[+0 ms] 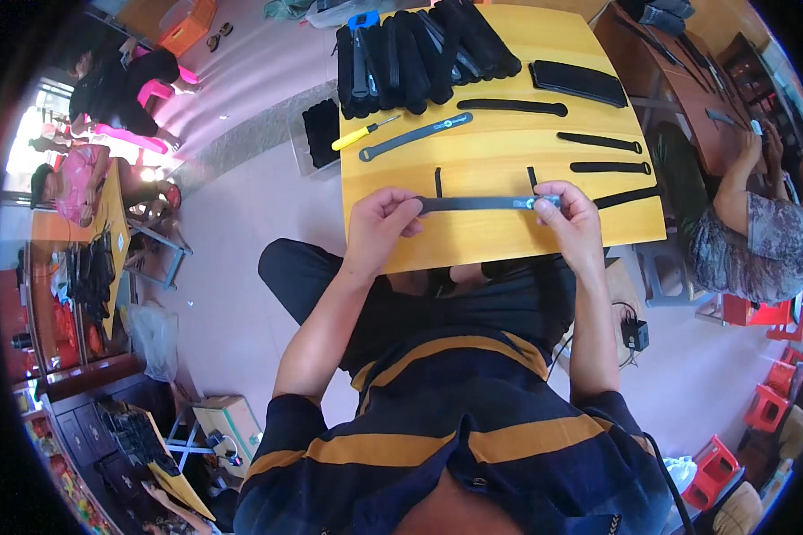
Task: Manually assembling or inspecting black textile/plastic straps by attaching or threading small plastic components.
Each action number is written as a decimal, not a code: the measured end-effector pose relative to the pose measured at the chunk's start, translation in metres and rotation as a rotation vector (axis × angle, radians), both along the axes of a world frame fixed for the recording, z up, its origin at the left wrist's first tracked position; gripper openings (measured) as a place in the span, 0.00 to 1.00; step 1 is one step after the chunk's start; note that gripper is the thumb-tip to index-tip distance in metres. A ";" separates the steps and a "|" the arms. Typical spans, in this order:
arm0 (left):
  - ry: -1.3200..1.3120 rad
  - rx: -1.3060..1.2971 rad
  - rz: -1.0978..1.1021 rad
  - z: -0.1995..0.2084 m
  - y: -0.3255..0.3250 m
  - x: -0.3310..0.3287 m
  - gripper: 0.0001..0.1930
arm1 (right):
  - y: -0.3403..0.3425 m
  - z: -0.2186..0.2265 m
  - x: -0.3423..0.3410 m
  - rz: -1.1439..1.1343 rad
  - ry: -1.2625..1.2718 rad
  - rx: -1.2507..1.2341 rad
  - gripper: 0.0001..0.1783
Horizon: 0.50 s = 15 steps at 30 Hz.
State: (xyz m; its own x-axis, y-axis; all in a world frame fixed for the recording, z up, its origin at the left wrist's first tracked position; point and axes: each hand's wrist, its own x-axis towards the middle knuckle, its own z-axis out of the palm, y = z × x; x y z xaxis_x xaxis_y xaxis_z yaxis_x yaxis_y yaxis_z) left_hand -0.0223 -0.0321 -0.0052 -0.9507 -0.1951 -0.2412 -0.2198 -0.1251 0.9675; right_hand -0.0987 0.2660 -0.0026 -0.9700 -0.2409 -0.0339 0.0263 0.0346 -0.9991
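Observation:
A grey strap (482, 203) with a small printed label is stretched level between my hands, above the near part of the yellow table. My left hand (382, 227) pinches its left end between thumb and fingers. At the labelled right end, my right hand (573, 227) grips it with the thumb on top. Just beyond the strap, two short black strips (438, 182) point away from me. Another grey strap (415, 135) with a looped end lies farther off, beside a yellow-handled pointed tool (355, 136).
Several black straps, one of them a looped strap (610, 168), lie on the table's right side. Bundled black straps (401, 62) cover the far left of the yellow table (500, 241), near a folded black stack (580, 83). A bin (319, 134) adjoins its left edge. Other people (749, 232) sit around.

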 end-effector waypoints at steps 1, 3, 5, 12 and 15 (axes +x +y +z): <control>-0.014 -0.010 -0.006 -0.001 -0.001 -0.005 0.08 | 0.001 -0.005 -0.010 -0.010 0.043 0.113 0.08; -0.008 -0.073 0.000 -0.004 -0.006 -0.019 0.08 | -0.001 -0.016 -0.032 -0.038 0.104 0.211 0.06; 0.001 -0.134 0.005 -0.007 -0.011 -0.036 0.08 | -0.004 -0.020 -0.051 -0.061 0.146 0.256 0.07; -0.080 -0.406 -0.077 -0.007 -0.017 -0.076 0.10 | -0.009 -0.016 -0.074 -0.041 0.145 0.427 0.08; -0.098 -0.454 -0.115 -0.015 -0.022 -0.082 0.11 | -0.009 -0.021 -0.077 -0.044 0.133 0.424 0.08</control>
